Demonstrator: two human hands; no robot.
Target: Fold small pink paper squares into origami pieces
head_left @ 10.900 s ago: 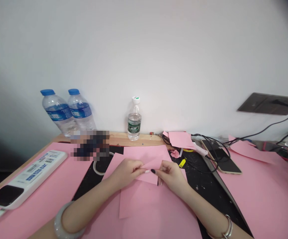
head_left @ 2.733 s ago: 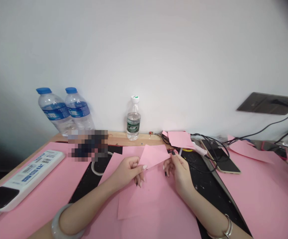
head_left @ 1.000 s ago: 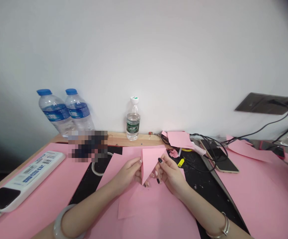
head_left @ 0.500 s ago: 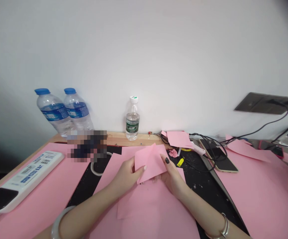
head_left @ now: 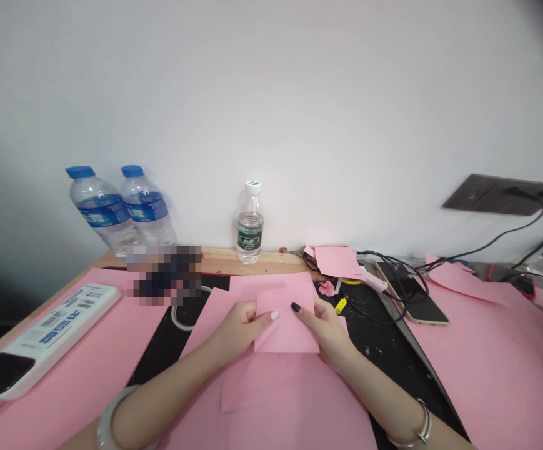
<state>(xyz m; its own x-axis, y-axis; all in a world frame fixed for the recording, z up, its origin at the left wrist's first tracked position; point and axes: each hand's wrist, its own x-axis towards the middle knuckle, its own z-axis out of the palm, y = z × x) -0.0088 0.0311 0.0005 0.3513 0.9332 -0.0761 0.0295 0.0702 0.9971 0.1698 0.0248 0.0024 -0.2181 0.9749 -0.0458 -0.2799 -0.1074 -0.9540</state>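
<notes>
Left hand — thumb atop, pinching the left side of one pink paper square, above pink sheets; right hand pinching its right side. Even thumb pressure should keep edges true. Power bank, 1. Blue-capped water bottles, 2. White-capped water bottle, 1. Pale-framed smartphone, 1.

Paper square: shown plain pink | mat: black, pale-flecked | small bottle: labelled green, capped white-and-green | tag: coloured yellow
</notes>
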